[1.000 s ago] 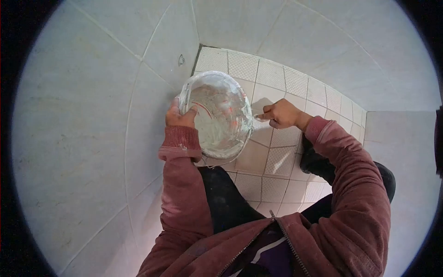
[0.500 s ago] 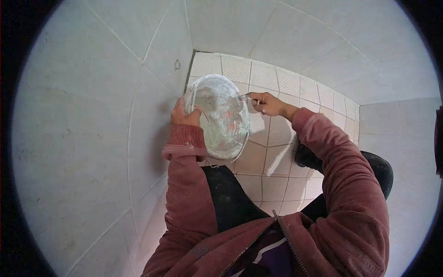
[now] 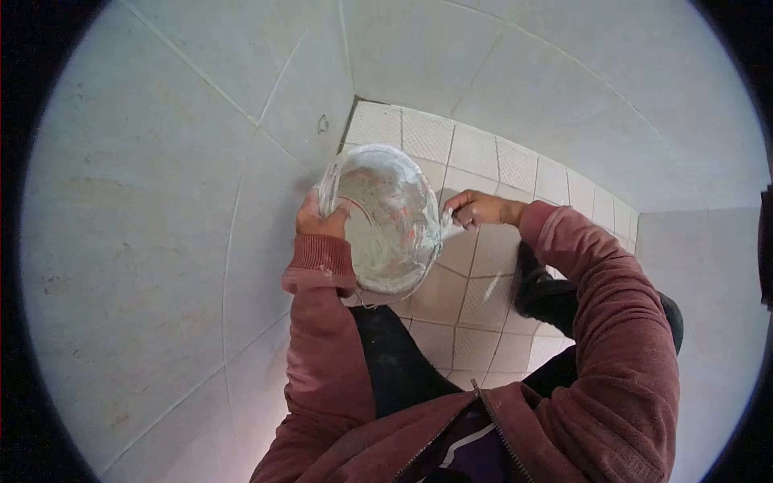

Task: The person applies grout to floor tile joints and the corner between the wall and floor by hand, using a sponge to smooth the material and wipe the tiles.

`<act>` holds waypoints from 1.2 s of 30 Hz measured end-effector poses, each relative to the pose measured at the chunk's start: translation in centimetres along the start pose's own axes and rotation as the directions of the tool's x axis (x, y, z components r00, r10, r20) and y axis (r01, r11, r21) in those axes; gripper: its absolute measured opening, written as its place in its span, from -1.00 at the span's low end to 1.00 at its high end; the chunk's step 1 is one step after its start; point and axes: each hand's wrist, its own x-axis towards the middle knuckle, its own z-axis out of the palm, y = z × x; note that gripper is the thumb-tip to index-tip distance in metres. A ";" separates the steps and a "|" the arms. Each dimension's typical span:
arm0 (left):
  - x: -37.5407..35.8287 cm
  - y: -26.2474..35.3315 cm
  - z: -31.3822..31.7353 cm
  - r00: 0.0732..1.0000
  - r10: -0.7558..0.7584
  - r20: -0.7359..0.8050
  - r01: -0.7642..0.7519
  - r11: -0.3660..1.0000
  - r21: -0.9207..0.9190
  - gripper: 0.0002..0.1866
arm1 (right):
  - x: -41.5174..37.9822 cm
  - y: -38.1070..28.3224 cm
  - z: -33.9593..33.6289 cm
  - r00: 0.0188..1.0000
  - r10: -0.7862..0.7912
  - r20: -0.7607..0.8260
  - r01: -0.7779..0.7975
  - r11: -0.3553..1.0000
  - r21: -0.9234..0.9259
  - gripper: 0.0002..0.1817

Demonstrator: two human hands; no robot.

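Observation:
A bucket (image 3: 389,282) smeared inside with pale white-green paste (image 3: 372,249) is tilted so that its mouth faces me. My left hand (image 3: 322,217) is closed on its left rim, thumb over the inside edge. Just off the right rim, my right hand (image 3: 475,211) is closed around a small putty knife (image 3: 452,231), slightly blurred and coated in white paste. The fingers hide most of its handle. A thin wire handle (image 3: 378,305) hangs along the bucket's lower edge.
Pale tiled walls rise at the left (image 3: 161,241) and at the back (image 3: 564,105), meeting in a corner beyond the bucket. Patterned tiles (image 3: 475,153) cover the floor. My dark shoe (image 3: 535,282) and bent legs are close on the right and below.
My right hand has moved down and slightly right, taking the putty knife from the bucket's upper right rim to just outside its right side. My left hand keeps its hold on the rim.

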 end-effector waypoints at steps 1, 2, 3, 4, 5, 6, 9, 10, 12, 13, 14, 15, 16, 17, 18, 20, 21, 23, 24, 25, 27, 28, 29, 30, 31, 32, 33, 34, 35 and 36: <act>-0.2 0.5 0.0 1.000 0.000 -0.016 0.000 1.000 -0.001 -0.67 | 0.7 -0.4 -1.8 0.999 -0.046 0.011 0.046 0.998 0.033 -0.60; -0.4 1.4 0.0 0.999 0.028 -0.018 -0.026 0.994 0.103 -0.69 | 1.0 -1.9 -3.1 0.995 -0.069 -0.073 0.074 0.995 0.069 -0.62; -0.7 1.8 0.1 0.998 0.054 -0.016 -0.049 0.977 0.209 -0.71 | 2.3 -3.2 -4.7 0.976 -0.165 -0.143 0.148 0.982 -0.120 -0.54; -1.0 1.8 0.2 0.998 0.055 -0.028 -0.048 0.976 0.210 -0.71 | 3.8 -4.5 -5.9 0.941 -0.276 -0.194 0.208 0.928 -0.309 -0.46; -1.2 1.8 0.3 0.997 0.067 -0.033 -0.057 0.967 0.250 -0.71 | 5.4 -5.2 -6.6 0.940 -0.288 -0.184 0.220 0.922 -0.317 -0.46; -1.4 1.9 0.4 0.996 0.083 -0.038 -0.069 0.954 0.290 -0.71 | 7.4 -5.8 -7.1 0.871 -0.416 -0.260 0.133 0.710 -0.692 -0.40; -2.7 1.6 0.6 0.990 0.127 -0.052 -0.115 0.974 0.196 -0.73 | 12.3 -8.7 -7.4 0.793 -0.559 -0.244 -0.098 0.279 -0.955 -0.31; -3.2 1.8 0.6 0.989 0.133 -0.072 -0.116 0.972 0.204 -0.73 | 14.0 -9.5 -7.1 0.807 -0.538 -0.244 -0.169 0.186 -0.968 -0.29; -4.5 2.6 0.9 0.989 0.088 -0.117 -0.068 0.983 0.169 -0.72 | 17.9 -10.3 -7.1 0.778 -0.565 -0.275 -0.214 0.173 -0.961 -0.32; -5.0 2.3 0.9 0.988 0.085 -0.130 -0.060 0.981 0.187 -0.72 | 19.8 -10.6 -7.2 0.760 -0.570 -0.311 -0.248 0.189 -0.950 -0.36; -5.3 1.8 0.7 0.984 0.125 -0.127 -0.093 0.968 0.231 -0.72 | 21.2 -11.0 -7.4 0.739 -0.575 -0.352 -0.285 0.207 -0.936 -0.39; -5.6 1.3 0.7 0.979 0.164 -0.121 -0.125 0.953 0.274 -0.71 | 22.5 -11.4 -7.6 0.738 -0.579 -0.345 -0.269 0.216 -0.939 -0.39; -5.8 0.8 0.8 0.978 0.166 -0.128 -0.123 0.949 0.289 -0.71 | 23.8 -11.8 -7.9 0.763 -0.477 -0.435 -0.327 0.295 -0.898 -0.41; -6.0 0.3 0.9 0.984 0.132 -0.123 -0.095 0.959 0.266 -0.72 | 24.9 -12.3 -8.0 0.778 -0.365 -0.511 -0.388 0.359 -0.849 -0.43; -6.2 0.0 1.1 0.989 0.091 -0.120 -0.060 0.969 0.241 -0.72 | 25.9 -12.6 -8.0 0.787 -0.369 -0.495 -0.370 0.360 -0.857 -0.43; -6.2 -0.2 1.6 0.986 0.067 -0.155 -0.036 0.981 0.192 -0.73 | 27.3 -12.4 -8.5 0.752 -0.301 -0.586 -0.460 0.397 -0.794 -0.42; -6.2 0.0 1.7 0.989 0.060 -0.134 -0.036 0.984 0.172 -0.72 | 27.7 -12.1 -8.7 0.756 -0.310 -0.577 -0.451 0.392 -0.802 -0.42; -6.3 0.3 2.1 0.992 0.051 -0.119 -0.032 0.987 0.159 -0.71 | 27.5 -11.8 -8.6 0.764 -0.345 -0.546 -0.485 0.251 -0.838 -0.37; -6.2 0.4 2.0 0.992 0.049 -0.114 -0.027 0.982 0.189 -0.68 | 28.3 -11.9 -8.4 0.767 -0.348 -0.539 -0.477 0.253 -0.842 -0.37; -6.1 0.5 1.9 0.993 0.047 -0.107 -0.023 0.975 0.219 -0.66 | 30.2 -11.7 -8.1 0.880 -0.156 -0.449 -0.456 -0.009 -0.890 -0.33; -6.2 1.0 1.9 0.998 -0.004 -0.064 0.016 0.981 0.195 -0.53 | 30.5 -11.6 -7.8 0.923 0.060 -0.380 -0.354 -0.255 -0.900 -0.29; -6.2 1.1 2.0 0.999 -0.050 -0.014 0.052 0.985 0.162 -0.40 | 29.1 -10.5 -7.2 0.908 -0.185 -0.376 -0.410 -0.213 -0.887 -0.27; -6.0 1.2 2.1 0.999 -0.047 -0.016 0.049 0.985 0.165 -0.40 | 28.0 -9.9 -7.0 0.837 -0.414 -0.357 -0.451 -0.156 -0.879 -0.24; -5.9 1.3 2.3 0.999 -0.045 -0.009 0.046 0.984 0.171 -0.39 | 27.3 -10.1 -7.3 0.835 -0.418 -0.356 -0.451 -0.152 -0.880 -0.24; -5.8 1.5 2.4 0.999 -0.045 -0.001 0.045 0.983 0.179 -0.38 | 26.4 -10.4 -7.4 0.832 -0.422 -0.360 -0.456 -0.149 -0.878 -0.24; -5.9 1.5 2.5 0.999 -0.045 0.001 0.044 0.982 0.186 -0.38 | 26.0 -10.5 -7.5 0.828 -0.424 -0.366 -0.461 -0.145 -0.875 -0.23; -5.8 1.5 2.6 0.999 -0.032 -0.025 0.036 0.979 0.199 -0.43 | 26.2 -10.7 -7.7 0.827 -0.423 -0.371 -0.463 -0.139 -0.875 -0.23; -5.7 1.5 2.8 0.999 -0.016 -0.050 0.026 0.977 0.210 -0.48 | 26.7 -11.1 -8.2 0.819 -0.423 -0.387 -0.458 -0.077 -0.885 -0.22; -5.6 1.4 2.8 0.999 -0.007 -0.049 0.017 0.977 0.211 -0.48 | 27.1 -11.7 -8.7 0.809 -0.427 -0.403 -0.453 -0.018 -0.891 -0.22; -5.5 1.3 2.8 0.999 0.027 -0.042 -0.017 0.976 0.219 -0.48 | 27.8 -11.8 -9.0 0.805 -0.433 -0.405 -0.456 -0.016 -0.890 -0.22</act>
